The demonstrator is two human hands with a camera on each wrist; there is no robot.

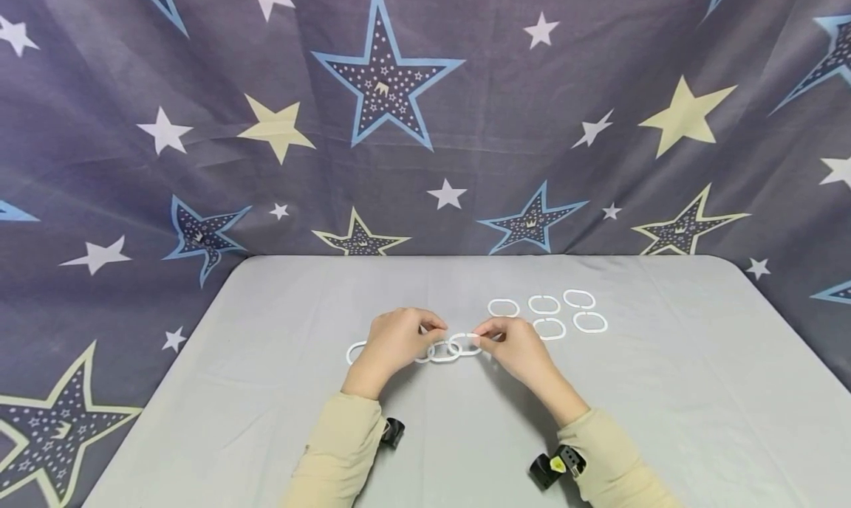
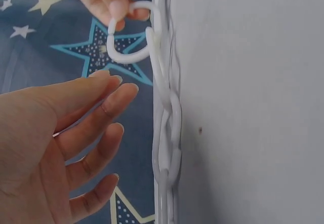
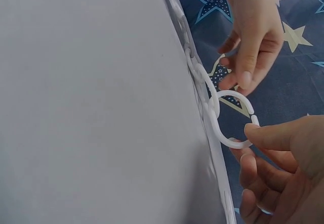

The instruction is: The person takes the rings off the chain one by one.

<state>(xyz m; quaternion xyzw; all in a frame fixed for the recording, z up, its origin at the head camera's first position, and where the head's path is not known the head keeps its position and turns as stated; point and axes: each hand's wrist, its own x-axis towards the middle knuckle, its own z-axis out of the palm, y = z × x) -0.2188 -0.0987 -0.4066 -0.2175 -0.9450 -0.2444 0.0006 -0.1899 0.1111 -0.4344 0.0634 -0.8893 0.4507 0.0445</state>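
An oval white plastic chain link (image 1: 465, 354) with a small gap in its side is pinched between the thumb and fingers of my right hand (image 1: 518, 347). This link (image 3: 216, 129) hangs through the end of a chain of white links (image 2: 163, 90), which runs leftward along the table. My left hand (image 1: 396, 338) hovers over the chain and hides part of it in the head view. In the left wrist view, the left hand's fingers (image 2: 91, 128) are loosely bent, apart from the links, and hold nothing. The chain's far left link (image 1: 349, 351) shows beside the left hand.
Several loose white links (image 1: 549, 337) lie in two rows behind and to the right of my right hand, on a grey-covered table (image 1: 266, 434). A dark curtain with stars (image 1: 465, 153) hangs at the table's back edge. Black cameras (image 1: 545, 472) sit on both wrists.
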